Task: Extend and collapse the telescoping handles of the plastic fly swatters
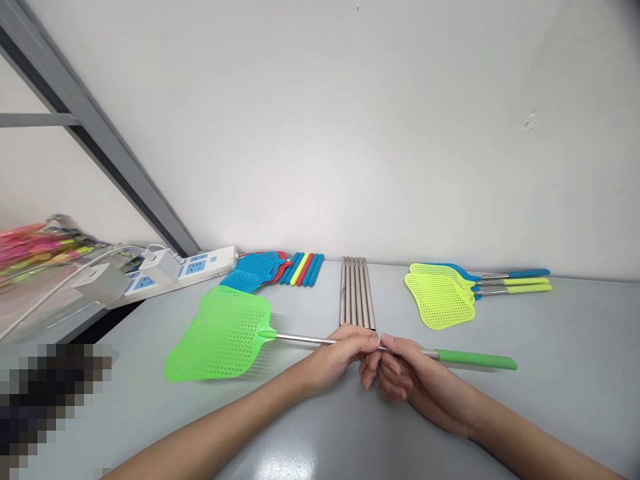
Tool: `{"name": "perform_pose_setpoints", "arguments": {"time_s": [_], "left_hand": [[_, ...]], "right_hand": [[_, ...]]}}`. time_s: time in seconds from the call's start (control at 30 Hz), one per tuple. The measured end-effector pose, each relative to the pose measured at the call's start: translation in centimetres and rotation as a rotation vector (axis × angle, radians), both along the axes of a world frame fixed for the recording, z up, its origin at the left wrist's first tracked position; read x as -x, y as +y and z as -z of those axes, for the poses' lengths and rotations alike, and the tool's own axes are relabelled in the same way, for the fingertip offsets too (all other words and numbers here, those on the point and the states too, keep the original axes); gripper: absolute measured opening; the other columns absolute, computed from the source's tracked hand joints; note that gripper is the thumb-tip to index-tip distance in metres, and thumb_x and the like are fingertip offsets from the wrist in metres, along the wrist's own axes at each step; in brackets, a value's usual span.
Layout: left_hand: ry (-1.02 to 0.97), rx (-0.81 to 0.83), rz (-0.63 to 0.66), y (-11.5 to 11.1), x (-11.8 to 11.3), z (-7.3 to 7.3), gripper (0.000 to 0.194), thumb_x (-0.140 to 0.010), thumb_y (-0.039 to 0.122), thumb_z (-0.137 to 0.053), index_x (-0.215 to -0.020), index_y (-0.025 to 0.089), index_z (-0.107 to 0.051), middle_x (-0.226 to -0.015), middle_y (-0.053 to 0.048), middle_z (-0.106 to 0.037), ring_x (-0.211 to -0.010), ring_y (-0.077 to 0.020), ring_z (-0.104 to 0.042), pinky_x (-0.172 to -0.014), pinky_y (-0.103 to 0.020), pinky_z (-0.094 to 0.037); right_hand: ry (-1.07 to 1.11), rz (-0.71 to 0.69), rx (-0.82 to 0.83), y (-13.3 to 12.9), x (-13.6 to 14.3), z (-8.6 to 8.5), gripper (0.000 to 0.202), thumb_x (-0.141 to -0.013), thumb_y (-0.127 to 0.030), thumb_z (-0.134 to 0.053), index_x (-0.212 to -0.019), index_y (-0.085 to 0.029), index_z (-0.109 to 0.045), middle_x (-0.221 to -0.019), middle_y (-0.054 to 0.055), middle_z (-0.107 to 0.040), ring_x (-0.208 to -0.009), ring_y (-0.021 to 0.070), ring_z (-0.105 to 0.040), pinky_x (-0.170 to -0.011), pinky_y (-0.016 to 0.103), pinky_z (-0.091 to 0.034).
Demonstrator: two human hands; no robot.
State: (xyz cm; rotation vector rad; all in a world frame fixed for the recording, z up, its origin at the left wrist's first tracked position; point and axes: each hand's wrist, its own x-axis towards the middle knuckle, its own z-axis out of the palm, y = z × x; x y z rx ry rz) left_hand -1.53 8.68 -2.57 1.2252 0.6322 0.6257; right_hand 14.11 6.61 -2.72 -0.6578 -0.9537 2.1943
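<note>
Both my hands grip a green fly swatter (225,333) by its thin metal rod, low over the grey table. My left hand (345,350) is closed round the rod on the side of the perforated green head. Close beside it, my right hand (410,373) pinches the rod on the side of the green handle (477,359). The swatter lies almost level, head to the left, handle to the right. Just behind my hands is a row of several metal rods (356,293), their near ends partly hidden by my left hand.
Finished-looking swatters (443,303), yellow and blue, lie at the right. Toward the back left are blue and red swatter heads (255,272) and several coloured handles (301,269). A white power strip (210,263) with plugs sits by the grey metal frame (115,147). A white wall (370,133) stands behind.
</note>
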Motion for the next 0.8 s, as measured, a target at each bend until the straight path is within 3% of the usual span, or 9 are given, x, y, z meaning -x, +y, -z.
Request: {"name": "perform_pose_setpoints", "arguments": {"time_s": [0.3, 0.53, 0.8], "left_hand": [[0.01, -0.013, 0.001, 0.07, -0.01, 0.14, 0.029, -0.079, 0.025, -0.036, -0.056, 0.013, -0.049, -0.048, -0.001, -0.047, -0.053, -0.0112, -0.046, -0.061, -0.024, -0.035], [0.07, -0.093, 0.014, 0.13, -0.02, -0.42, 0.031, -0.082, 0.024, -0.036, -0.056, 0.013, -0.047, -0.046, 0.001, -0.046, -0.052, -0.0105, -0.045, -0.06, -0.023, -0.034], [0.052, -0.084, 0.011, 0.12, -0.09, -0.44, 0.032, -0.082, 0.024, -0.035, -0.055, 0.013, -0.047, -0.046, 0.0, -0.047, -0.053, -0.0111, -0.045, -0.06, -0.023, -0.034]], "right_hand": [[-0.02, 0.008, 0.01, -0.07, 0.02, -0.26, 0.044, -0.082, -0.047, -0.04, -0.051, -0.016, -0.034, -0.064, 0.005, -0.055, -0.049, 0.0081, -0.036, -0.05, 0.024, -0.024], [-0.041, 0.018, 0.042, 0.03, -0.03, -0.2, 0.042, -0.081, -0.044, -0.042, -0.05, -0.016, -0.036, -0.048, -0.003, -0.036, -0.048, 0.0092, -0.035, -0.051, 0.024, -0.024], [-0.053, 0.016, 0.044, -0.01, 0.06, -0.34, 0.041, -0.082, -0.043, -0.04, -0.051, -0.016, -0.035, -0.053, -0.001, -0.043, -0.049, 0.0089, -0.035, -0.051, 0.024, -0.025]]}}
